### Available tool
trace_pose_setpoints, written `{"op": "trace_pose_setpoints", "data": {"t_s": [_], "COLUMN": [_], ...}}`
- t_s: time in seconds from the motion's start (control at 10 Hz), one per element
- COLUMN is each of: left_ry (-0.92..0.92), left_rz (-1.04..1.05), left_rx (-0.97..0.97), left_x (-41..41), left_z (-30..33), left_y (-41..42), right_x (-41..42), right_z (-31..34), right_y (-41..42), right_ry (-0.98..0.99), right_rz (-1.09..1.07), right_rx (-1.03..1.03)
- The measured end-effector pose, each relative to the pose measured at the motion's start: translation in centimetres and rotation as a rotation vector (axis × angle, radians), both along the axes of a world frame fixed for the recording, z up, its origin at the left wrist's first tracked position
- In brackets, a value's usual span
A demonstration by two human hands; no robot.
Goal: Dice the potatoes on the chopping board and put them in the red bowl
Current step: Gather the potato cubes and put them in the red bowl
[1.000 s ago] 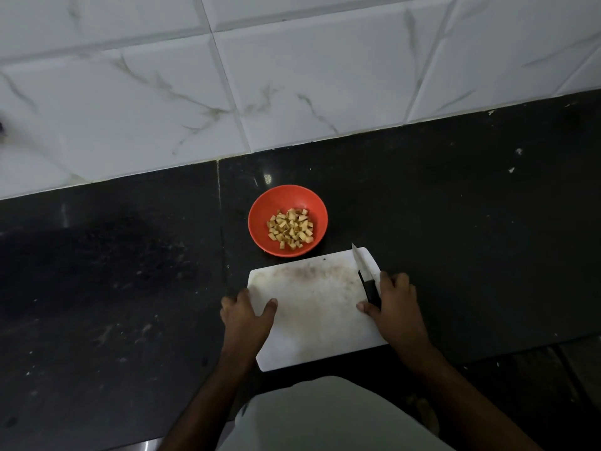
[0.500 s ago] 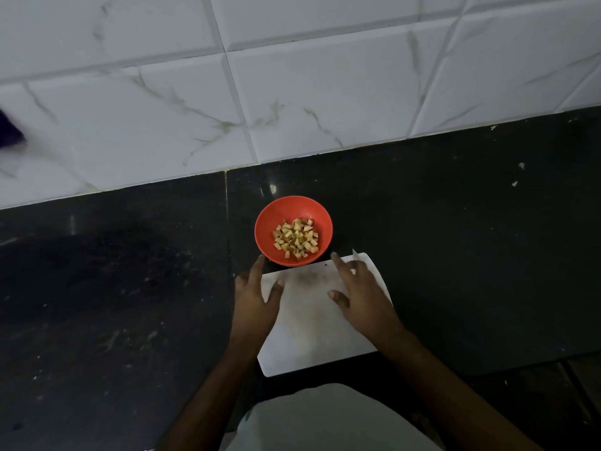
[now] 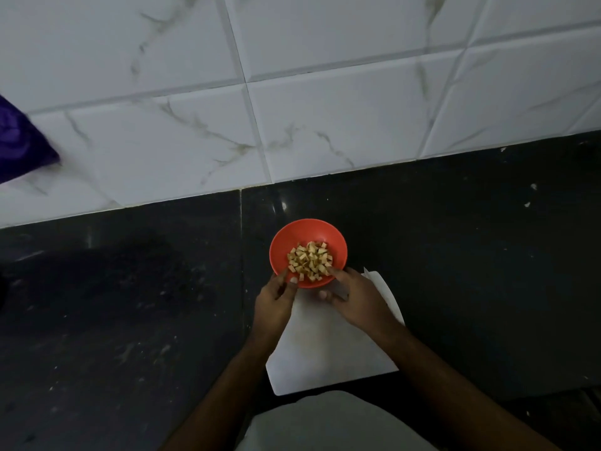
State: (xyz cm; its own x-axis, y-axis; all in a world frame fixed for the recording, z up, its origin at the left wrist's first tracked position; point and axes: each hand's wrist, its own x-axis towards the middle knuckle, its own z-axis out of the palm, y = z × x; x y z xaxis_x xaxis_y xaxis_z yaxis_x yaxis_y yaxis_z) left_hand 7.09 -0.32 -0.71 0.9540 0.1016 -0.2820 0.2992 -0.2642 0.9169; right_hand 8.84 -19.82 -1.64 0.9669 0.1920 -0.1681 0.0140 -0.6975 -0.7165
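The red bowl [image 3: 305,227] stands on the dark counter just beyond the white chopping board [image 3: 325,346] and holds several pale diced potato pieces [image 3: 310,260]. My left hand [image 3: 274,301] grips the bowl's near-left rim, thumb over the edge. My right hand [image 3: 357,297] holds the near-right rim, a fingertip on the edge and the thumb below it. The bare part of the board carries no potato. A knife tip [image 3: 366,271] pokes out on the board behind my right hand; the remainder of the knife is hidden.
A white marble-patterned tiled wall [image 3: 325,125] rises behind the black counter [image 3: 130,304]. A purple object [image 3: 19,144] hangs in at the left edge. Small pale specks lie on the counter at the far right [image 3: 530,195].
My right hand let go of the knife handle. Both hands slid forward over the board to the bowl's near rim. The view tilted up towards the wall.
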Motion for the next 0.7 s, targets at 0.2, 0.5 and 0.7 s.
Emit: {"op": "trace_pose_setpoints", "data": {"t_s": [0.2,0.5,0.7], "left_ry": [-0.022,-0.013,-0.006], "left_rz": [-0.085,-0.143,-0.099], "left_rx": [0.051,0.062,0.222], "left_x": [-5.4,-8.1,-7.7], "left_z": [2.8,2.3,1.6], "left_y": [-0.5,-0.5,-0.2], "right_x": [-5.7,-9.9,-9.7], "right_z": [0.7,0.4,1.4], "right_y": [-1.8,-3.0,-3.2], "right_ry": [-0.062,0.066,0.06], "right_rz": [0.037,0.121,0.105], "right_rx": [-0.013,-0.115,-0.249]}}
